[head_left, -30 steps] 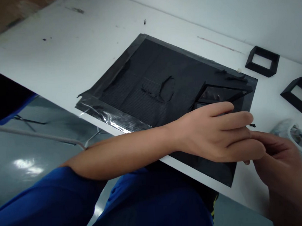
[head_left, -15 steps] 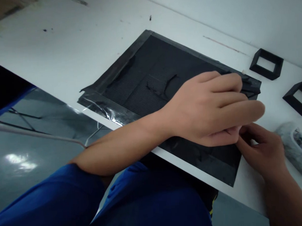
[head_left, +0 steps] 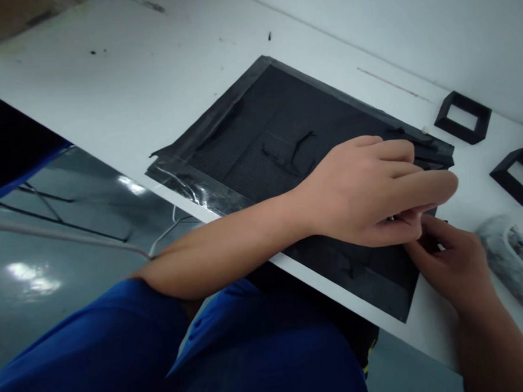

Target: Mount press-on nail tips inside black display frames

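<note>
My left hand (head_left: 369, 191) reaches across a black ribbed mat (head_left: 250, 144) with taped edges, its fingers curled closed. A tiny shiny bit shows under its fingers, too little of it to name. Just beyond and below, my right hand (head_left: 457, 262) is closed in a pinch at the mat's right edge, its fingertips close against the left hand's. Whatever lies between the fingers of both hands is hidden. Thin black scraps (head_left: 300, 141) lie on the mat, and dark strips (head_left: 433, 148) lie at its far right corner.
Two black rectangular frames, one farther back (head_left: 464, 118) and one nearer (head_left: 518, 176), stand on the white table (head_left: 132, 109) at the right. A clear plastic-lined container (head_left: 507, 254) sits beside my right hand. The table's front edge runs under my left forearm.
The view has shifted slightly, so the mat appears a little farther right. Both hands stay together at the same spot, with the left hand's fingers turned slightly, showing a small shiny bit.
</note>
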A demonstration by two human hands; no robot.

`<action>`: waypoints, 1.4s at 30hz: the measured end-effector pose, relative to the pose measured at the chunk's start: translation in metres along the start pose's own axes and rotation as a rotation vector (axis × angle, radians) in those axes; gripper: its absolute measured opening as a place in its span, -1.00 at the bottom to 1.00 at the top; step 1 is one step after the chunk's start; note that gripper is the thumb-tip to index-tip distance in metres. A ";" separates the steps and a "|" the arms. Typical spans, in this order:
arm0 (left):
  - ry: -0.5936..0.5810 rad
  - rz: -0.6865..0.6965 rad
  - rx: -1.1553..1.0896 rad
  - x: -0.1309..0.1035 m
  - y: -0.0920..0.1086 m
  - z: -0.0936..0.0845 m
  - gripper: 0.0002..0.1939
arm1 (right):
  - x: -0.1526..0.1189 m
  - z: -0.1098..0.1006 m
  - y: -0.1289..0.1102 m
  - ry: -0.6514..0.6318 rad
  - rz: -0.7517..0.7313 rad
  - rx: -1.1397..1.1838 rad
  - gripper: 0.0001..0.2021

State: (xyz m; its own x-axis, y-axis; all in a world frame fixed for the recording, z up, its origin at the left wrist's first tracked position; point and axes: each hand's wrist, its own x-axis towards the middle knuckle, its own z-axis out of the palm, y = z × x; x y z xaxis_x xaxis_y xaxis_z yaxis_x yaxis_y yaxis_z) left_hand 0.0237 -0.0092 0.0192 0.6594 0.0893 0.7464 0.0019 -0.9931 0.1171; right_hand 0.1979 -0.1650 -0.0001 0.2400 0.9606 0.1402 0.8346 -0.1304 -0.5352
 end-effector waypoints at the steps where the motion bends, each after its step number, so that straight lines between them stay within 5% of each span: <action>1: 0.017 -0.002 -0.007 0.000 -0.001 0.000 -0.81 | 0.001 0.000 0.000 0.001 -0.003 0.000 -0.70; 6: 0.116 -0.012 -0.095 0.002 -0.004 -0.004 -0.85 | 0.001 0.003 0.002 0.015 -0.011 -0.012 -0.73; 15: -0.026 0.149 0.002 -0.002 -0.010 -0.004 -0.69 | 0.006 0.009 -0.001 0.070 -0.101 -0.025 -0.74; 22: 0.056 0.140 0.025 -0.001 -0.012 -0.004 -0.72 | 0.002 0.018 -0.011 0.172 -0.039 -0.031 -0.79; 28: -0.072 0.122 0.138 -0.002 -0.007 -0.002 -0.66 | 0.000 0.020 -0.016 0.173 0.047 -0.036 -0.81; 33: 0.007 0.186 0.135 -0.002 -0.001 -0.006 -0.64 | 0.004 0.021 -0.012 0.163 0.087 -0.025 -0.82; 42: 0.033 0.020 0.094 -0.003 -0.002 0.002 -0.72 | -0.004 0.013 -0.014 0.183 0.197 0.038 -0.69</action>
State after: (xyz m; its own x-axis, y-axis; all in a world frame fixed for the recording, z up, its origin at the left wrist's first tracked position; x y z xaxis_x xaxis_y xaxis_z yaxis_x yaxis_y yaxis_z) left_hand 0.0230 -0.0080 0.0155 0.6353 0.0704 0.7691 0.0602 -0.9973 0.0415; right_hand 0.1789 -0.1639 -0.0045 0.4845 0.8568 0.1764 0.7443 -0.2978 -0.5978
